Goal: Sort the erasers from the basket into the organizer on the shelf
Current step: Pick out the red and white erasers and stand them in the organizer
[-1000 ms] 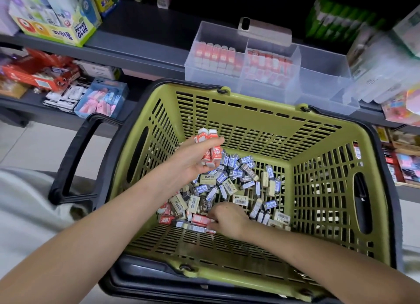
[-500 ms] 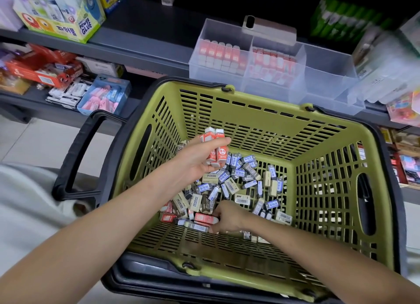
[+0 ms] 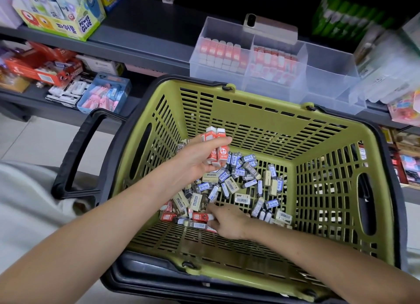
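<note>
Little has changed over the last second: the left hand (image 3: 197, 158) still hangs over the far left of the pile, at about the same height, thumb and fingers pinching two red erasers (image 3: 217, 145) side by side, white ends up. The right hand (image 3: 230, 222) has stayed low at the near edge of the pile of erasers (image 3: 234, 183). Its fingers are now curled on either side of the white end of a red eraser in the pile (image 3: 200, 216); whether they grip it cannot be told. The pile itself looks undisturbed.

The loose erasers lie on the floor of the green basket (image 3: 250, 98), bunched toward the left and middle. Bare slotted floor shows to the right of the pile and between the right wrist and the near wall. The left hand is close to the far left inner wall but apart from it.

The basket's far rim sits just in front of the clear organizer (image 3: 329, 76) on the grey shelf (image 3: 141, 44). Its left and middle compartments hold upright red-and-white erasers. The black handle (image 3: 75, 158) sticks out to the left, over pale floor
</note>
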A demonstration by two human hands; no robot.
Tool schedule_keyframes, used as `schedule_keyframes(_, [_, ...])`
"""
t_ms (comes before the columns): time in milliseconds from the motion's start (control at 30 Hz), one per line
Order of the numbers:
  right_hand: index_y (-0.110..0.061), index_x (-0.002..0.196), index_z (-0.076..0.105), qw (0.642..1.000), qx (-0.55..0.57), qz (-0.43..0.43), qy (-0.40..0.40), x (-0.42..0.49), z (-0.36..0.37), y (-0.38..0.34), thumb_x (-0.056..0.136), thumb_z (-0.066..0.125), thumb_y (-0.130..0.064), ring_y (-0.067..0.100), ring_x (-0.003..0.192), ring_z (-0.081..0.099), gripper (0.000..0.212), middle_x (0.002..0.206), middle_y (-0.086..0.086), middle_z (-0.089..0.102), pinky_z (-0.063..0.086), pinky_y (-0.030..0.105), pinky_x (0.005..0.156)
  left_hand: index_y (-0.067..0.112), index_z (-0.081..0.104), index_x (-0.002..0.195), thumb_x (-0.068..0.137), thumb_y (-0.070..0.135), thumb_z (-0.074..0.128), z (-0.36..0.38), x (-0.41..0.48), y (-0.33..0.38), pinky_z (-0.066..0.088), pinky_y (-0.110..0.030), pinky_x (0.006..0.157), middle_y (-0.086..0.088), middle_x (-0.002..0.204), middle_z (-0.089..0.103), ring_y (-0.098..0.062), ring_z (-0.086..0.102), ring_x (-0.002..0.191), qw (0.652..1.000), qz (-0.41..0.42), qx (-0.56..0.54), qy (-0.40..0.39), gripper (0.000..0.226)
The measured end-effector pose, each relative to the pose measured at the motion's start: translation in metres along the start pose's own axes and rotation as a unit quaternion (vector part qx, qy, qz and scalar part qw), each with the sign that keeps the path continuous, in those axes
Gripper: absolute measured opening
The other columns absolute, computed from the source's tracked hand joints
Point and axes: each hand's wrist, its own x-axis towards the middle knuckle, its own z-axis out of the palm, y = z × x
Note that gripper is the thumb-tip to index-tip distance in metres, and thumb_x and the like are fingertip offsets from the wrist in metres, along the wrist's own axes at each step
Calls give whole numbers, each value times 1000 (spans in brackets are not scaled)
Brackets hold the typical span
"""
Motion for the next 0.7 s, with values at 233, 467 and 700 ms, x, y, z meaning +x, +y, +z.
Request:
schedule_keyframes(233, [-18, 115, 40, 995, 87, 6, 39, -7, 17, 10, 98, 43, -30, 18, 65, 47, 21, 75, 2, 52, 35, 28, 58, 12, 62, 101, 76, 14, 77, 0, 1, -1, 51, -24, 51, -7, 82, 69, -16, 62, 68, 1000, 3, 16, -2, 29])
schedule_keyframes(467, [-15, 112, 44, 989, 117, -13, 86, -5, 22, 15, 97, 47, -26, 25, 78, 54, 19, 85, 7, 57, 41, 31, 65, 10, 62, 99, 74, 11, 78, 0, 2, 0, 49, -22, 46, -10, 81, 68, -16, 61, 63, 1000, -14, -17, 0, 29])
schedule_keyframes(700, [-24, 115, 41, 991, 124, -17, 56, -1, 23, 12, 98, 43, -32, 20, 74, 51, 19, 84, 4, 55, 42, 32, 66, 7, 59, 87, 78, 11, 73, 0, 1, 4, 49, -20, 46, -7, 61, 68, -13, 60, 51, 996, -47, -73, -32, 17])
